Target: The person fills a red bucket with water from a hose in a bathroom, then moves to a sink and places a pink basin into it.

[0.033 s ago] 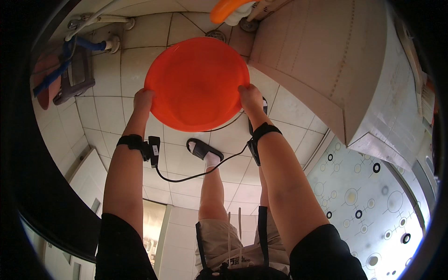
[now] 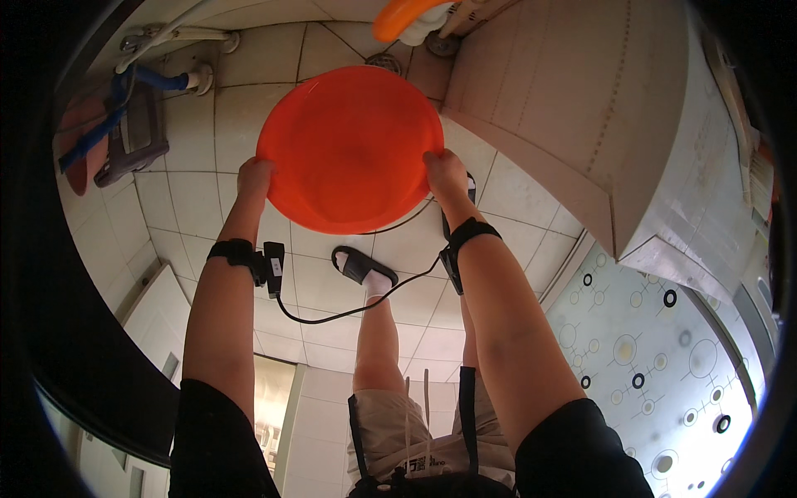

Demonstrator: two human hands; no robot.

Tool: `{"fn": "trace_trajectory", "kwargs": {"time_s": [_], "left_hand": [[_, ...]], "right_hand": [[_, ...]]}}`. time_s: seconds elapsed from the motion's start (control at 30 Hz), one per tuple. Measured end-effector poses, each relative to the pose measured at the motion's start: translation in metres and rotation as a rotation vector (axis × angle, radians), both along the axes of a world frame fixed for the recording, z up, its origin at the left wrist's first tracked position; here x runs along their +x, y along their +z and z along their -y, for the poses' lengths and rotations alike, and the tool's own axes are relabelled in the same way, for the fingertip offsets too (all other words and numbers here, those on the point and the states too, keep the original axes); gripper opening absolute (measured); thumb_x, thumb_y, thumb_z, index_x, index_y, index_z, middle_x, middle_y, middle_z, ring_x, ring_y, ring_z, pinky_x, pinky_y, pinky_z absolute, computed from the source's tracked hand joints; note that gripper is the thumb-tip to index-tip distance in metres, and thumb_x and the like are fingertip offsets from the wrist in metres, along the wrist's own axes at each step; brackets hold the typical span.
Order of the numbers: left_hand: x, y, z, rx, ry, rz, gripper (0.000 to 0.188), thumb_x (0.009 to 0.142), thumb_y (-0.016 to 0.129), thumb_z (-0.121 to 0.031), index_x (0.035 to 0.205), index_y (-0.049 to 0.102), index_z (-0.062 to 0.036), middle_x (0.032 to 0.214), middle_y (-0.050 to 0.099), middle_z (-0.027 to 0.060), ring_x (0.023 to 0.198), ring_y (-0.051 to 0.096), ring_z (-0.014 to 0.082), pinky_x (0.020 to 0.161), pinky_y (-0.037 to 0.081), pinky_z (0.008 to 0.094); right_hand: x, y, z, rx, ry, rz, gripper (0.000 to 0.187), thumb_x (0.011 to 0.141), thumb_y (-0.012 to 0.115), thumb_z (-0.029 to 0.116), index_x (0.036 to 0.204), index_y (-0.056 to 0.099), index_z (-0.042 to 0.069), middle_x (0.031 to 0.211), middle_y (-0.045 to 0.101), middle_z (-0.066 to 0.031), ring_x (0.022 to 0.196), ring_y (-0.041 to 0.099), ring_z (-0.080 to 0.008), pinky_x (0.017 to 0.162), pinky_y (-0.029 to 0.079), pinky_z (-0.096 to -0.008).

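Observation:
An orange-red plastic basin [image 2: 350,149] is held out in front of me above the tiled floor. My left hand [image 2: 256,176] grips its left rim, and my right hand [image 2: 447,173] grips the right rim. The thumbs lie along the near side of the rim, while the other fingers are hidden behind it. I see no object inside the basin. A black strap with a small box [image 2: 274,270] sits on my left forearm, and a black cable [image 2: 332,319] runs from it to the strap on my right forearm.
Below the basin, my foot in a black slide sandal [image 2: 365,266] stands on the floor tiles [image 2: 324,278]. Blue hose [image 2: 91,143] and a grey bin-like container [image 2: 137,137] are at the far left. A pale cabinet-like block [image 2: 564,108] rises at the right, beside a circle-patterned panel [image 2: 639,357].

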State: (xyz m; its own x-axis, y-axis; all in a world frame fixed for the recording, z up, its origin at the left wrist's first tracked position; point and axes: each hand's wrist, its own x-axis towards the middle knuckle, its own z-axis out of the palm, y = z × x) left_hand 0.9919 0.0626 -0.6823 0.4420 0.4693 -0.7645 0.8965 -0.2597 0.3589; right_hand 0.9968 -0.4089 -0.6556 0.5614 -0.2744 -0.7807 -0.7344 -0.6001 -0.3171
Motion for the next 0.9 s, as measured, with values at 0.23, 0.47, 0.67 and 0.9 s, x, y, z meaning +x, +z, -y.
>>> {"fn": "trace_trajectory", "kwargs": {"time_s": [0.23,0.47,0.67,0.9], "left_hand": [[0.001,0.005,-0.004,0.021,-0.034,0.000,0.041,0.094,0.077,-0.022,0.126,0.086,0.0018,0.113,0.086,0.0146,0.100,0.080,0.0309,0.091,0.063,0.0464],[0.000,0.002,-0.009,0.052,-0.043,-0.018,0.039,0.093,0.077,-0.022,0.123,0.086,0.0022,0.111,0.086,0.0156,0.098,0.079,0.0316,0.090,0.062,0.0467],[0.003,0.010,-0.002,0.039,-0.043,-0.040,0.032,0.092,0.076,-0.021,0.112,0.083,0.0020,0.102,0.083,0.0155,0.090,0.076,0.0314,0.082,0.060,0.0472],[0.000,0.007,-0.013,0.051,-0.047,0.007,0.029,0.091,0.075,-0.020,0.109,0.082,0.0023,0.096,0.079,0.0148,0.085,0.073,0.0308,0.079,0.058,0.0479]], "right_hand": [[-0.001,0.002,-0.002,0.035,-0.032,0.003,0.064,0.108,0.064,0.048,0.145,0.081,-0.001,0.144,0.084,-0.0338,0.137,0.079,-0.0529,0.118,0.061,-0.0587],[-0.001,0.007,-0.006,0.007,0.006,-0.007,0.064,0.109,0.064,0.049,0.145,0.081,-0.002,0.144,0.083,-0.0349,0.137,0.079,-0.0541,0.119,0.061,-0.0592],[-0.002,0.009,-0.002,0.008,0.012,0.014,0.063,0.110,0.064,0.047,0.145,0.081,-0.002,0.142,0.084,-0.0355,0.135,0.080,-0.0534,0.118,0.062,-0.0603],[0.000,0.015,-0.009,0.054,-0.013,-0.028,0.062,0.110,0.063,0.047,0.143,0.081,-0.003,0.142,0.084,-0.0351,0.133,0.081,-0.0534,0.116,0.063,-0.0608]]}}
